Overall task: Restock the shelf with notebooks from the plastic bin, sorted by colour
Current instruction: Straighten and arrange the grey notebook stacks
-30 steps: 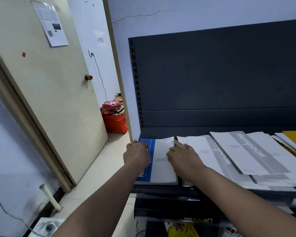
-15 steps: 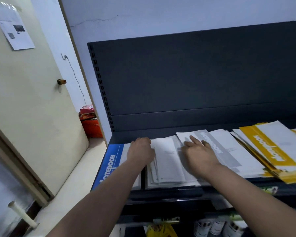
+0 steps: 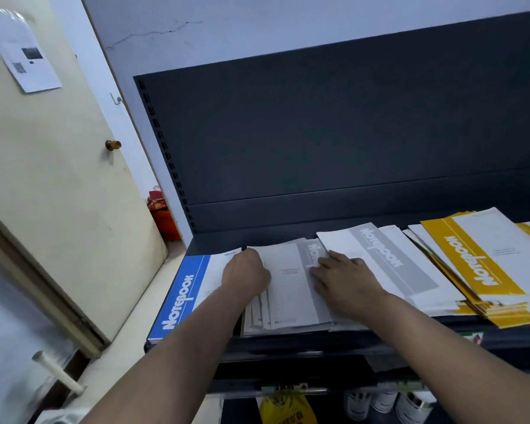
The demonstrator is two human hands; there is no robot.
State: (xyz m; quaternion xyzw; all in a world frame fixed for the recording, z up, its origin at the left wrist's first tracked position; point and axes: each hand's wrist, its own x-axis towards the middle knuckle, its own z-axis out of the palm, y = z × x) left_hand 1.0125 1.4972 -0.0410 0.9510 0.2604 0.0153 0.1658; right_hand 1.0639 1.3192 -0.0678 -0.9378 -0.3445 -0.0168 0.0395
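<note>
A dark shelf (image 3: pixel 288 347) carries notebooks lying flat in colour groups. A blue notebook (image 3: pixel 181 301) lies at the left end. Beside it is a grey stack (image 3: pixel 288 289), then a second, fanned grey stack (image 3: pixel 395 261), then a yellow stack (image 3: pixel 478 264) on the right. My left hand (image 3: pixel 245 276) has its fingers curled at the left edge of the first grey stack, where it meets the blue notebook. My right hand (image 3: pixel 343 280) lies flat with straight fingers on the right side of that stack. The plastic bin is out of view.
The shelf's dark back panel (image 3: pixel 318 148) rises behind the notebooks. A cream door (image 3: pixel 58 194) stands at left, with an orange crate (image 3: pixel 166 221) behind the shelf post. Below the shelf hang a yellow bag (image 3: pixel 285 408) and cans (image 3: pixel 386 402). A white pipe (image 3: pixel 58 374) sticks out at floor level.
Both hands have shifted right, from the blue notebook onto the grey stack. My view has swung right, so the yellow stack is now visible.
</note>
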